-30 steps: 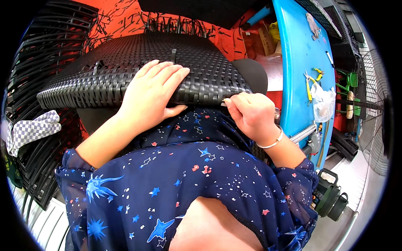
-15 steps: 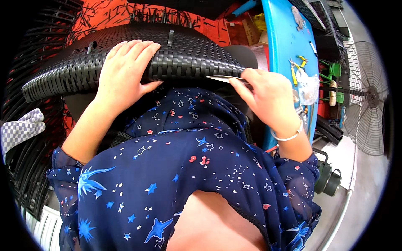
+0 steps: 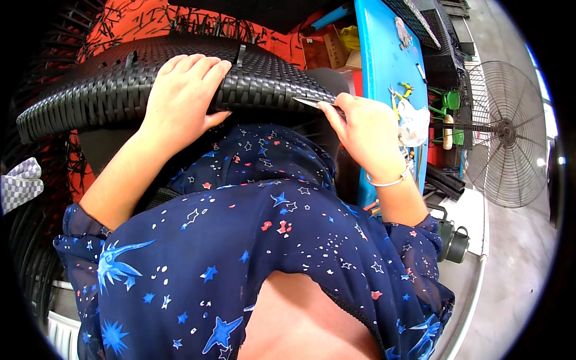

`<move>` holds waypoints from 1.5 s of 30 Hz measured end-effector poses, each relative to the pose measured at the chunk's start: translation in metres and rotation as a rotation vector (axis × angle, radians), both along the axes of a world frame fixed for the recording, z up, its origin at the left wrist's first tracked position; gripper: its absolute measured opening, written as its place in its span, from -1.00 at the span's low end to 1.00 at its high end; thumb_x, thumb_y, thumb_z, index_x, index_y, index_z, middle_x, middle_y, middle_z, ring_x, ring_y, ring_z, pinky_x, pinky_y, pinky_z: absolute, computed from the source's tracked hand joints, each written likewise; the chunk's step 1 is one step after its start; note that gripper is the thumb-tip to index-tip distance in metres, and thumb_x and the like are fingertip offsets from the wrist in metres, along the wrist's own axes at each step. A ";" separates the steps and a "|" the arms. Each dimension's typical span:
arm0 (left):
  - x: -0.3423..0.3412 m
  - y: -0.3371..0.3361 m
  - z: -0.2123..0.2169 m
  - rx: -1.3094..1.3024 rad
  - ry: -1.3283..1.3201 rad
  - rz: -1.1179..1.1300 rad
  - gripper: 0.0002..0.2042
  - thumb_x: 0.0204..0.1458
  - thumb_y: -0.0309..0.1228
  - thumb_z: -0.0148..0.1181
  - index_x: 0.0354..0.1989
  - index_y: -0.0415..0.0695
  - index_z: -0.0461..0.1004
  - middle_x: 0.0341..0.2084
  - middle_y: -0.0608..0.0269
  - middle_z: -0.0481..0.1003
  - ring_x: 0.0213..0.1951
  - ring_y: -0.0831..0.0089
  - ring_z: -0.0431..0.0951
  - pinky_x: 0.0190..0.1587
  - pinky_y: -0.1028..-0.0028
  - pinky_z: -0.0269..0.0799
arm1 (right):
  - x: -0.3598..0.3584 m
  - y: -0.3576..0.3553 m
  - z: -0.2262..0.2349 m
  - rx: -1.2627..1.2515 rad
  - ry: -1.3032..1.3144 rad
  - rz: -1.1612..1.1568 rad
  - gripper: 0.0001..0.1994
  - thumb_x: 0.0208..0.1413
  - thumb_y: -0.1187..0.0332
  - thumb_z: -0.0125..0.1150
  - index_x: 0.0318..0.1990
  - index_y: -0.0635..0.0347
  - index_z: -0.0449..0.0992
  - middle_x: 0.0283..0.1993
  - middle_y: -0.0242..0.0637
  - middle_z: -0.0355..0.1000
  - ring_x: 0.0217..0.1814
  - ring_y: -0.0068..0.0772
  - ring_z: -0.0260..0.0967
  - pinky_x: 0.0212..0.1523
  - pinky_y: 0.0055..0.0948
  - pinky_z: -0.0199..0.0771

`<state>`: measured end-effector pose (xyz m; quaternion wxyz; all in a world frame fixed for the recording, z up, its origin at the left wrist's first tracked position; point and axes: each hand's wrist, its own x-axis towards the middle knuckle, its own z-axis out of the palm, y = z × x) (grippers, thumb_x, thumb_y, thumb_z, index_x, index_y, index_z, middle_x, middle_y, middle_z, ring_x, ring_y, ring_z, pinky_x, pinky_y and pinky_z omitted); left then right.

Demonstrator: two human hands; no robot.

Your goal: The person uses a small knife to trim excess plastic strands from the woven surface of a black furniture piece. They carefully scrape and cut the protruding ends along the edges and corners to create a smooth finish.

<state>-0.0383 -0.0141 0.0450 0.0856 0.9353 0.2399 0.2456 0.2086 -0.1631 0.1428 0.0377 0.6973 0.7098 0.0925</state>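
Observation:
A black woven rattan piece (image 3: 264, 91) with a thick braided edge lies across my lap. My left hand (image 3: 183, 99) grips that edge, fingers over the top and thumb underneath. In my right hand (image 3: 367, 129) is a slim, pointed metal tool (image 3: 307, 102), its handle hidden in the closed fingers. Its tip meets the lower part of the weave near the right end of the edge. Two short strip ends stand up from the weave, one (image 3: 241, 55) just right of my left hand's fingertips, the other (image 3: 131, 59) to its left.
On the right is a blue table (image 3: 378, 54) with yellow-handled pliers (image 3: 406, 90) and a clear plastic bag (image 3: 414, 123). Beyond it stands a large fan (image 3: 507, 132). Black strips litter the red surface (image 3: 138, 24) behind; a checkered cloth (image 3: 23, 183) hangs at far left.
The whole view has shifted, so the surroundings sit further left. The pointed tool is angled a little more steeply, its tip still at the weave. My left hand keeps its grip.

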 end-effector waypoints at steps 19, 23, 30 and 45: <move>0.001 0.010 -0.006 -0.015 0.080 0.084 -0.34 -0.39 -0.25 0.56 0.01 -0.08 0.47 -0.14 0.28 0.52 0.00 0.25 0.53 0.16 0.21 0.34 | -0.007 0.019 -0.071 0.096 0.775 -0.100 -0.73 0.20 0.23 0.19 -0.45 0.19 0.62 -0.54 -0.11 0.47 -0.49 -0.08 0.49 -0.42 -0.25 0.42; -0.011 0.011 -0.012 0.016 0.038 0.090 -0.34 -0.40 -0.26 0.56 0.01 -0.07 0.48 -0.13 0.30 0.52 0.00 0.26 0.53 0.17 0.20 0.34 | -0.017 0.012 -0.072 0.084 0.757 -0.041 -0.72 0.24 0.24 0.17 -0.45 0.19 0.60 -0.57 -0.11 0.45 -0.54 -0.06 0.45 -0.47 -0.24 0.39; -0.025 0.013 -0.013 0.040 0.033 0.096 -0.33 -0.40 -0.26 0.55 0.02 -0.07 0.48 -0.08 0.28 0.52 0.03 0.25 0.51 0.21 0.19 0.32 | -0.025 0.017 -0.076 0.158 0.723 0.141 -0.75 0.25 0.33 0.18 -0.47 0.20 0.56 -0.59 -0.13 0.41 -0.58 -0.13 0.41 -0.51 -0.30 0.35; -0.038 0.015 0.010 -0.032 0.105 -0.006 -0.13 -0.24 -0.15 0.53 0.33 -0.07 0.28 0.19 0.16 0.42 0.30 0.16 0.35 0.44 0.10 0.10 | 0.015 0.004 -0.016 0.106 0.161 0.227 -0.78 0.14 0.28 0.36 -0.49 0.13 0.51 -0.57 -0.24 0.41 -0.55 -0.14 0.42 -0.52 -0.23 0.35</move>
